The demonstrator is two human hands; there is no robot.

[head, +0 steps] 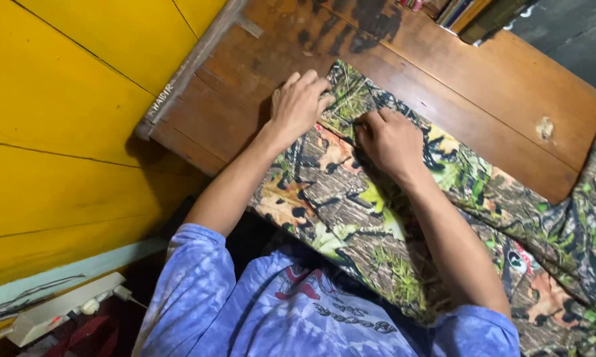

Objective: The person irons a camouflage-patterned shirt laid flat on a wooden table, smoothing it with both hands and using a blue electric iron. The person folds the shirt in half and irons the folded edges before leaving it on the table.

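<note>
The brown wooden table (483,86) fills the far side of what I see, its boards worn smooth, with dark scorched-looking patches at the far edge and a pale chip toward the right. To the left stands a yellow plank wall (66,99), glossy and flat. Draped over the table's near edge and running off to the right lies the camouflage cloth (351,211), a soft printed fabric of leaves, bark and twigs in green, brown, orange and black, rumpled where it hangs toward me. It lies under both my hands. My left hand (299,106) rests flat at the cloth's far left corner, fingers spread and extended, pressing the edge onto the wood without gripping anything. My right hand (392,140) sits just beside it to the right, on top of the cloth, fingers curled down and pinching a fold of fabric. Books (466,13) stand at the far edge.
</note>
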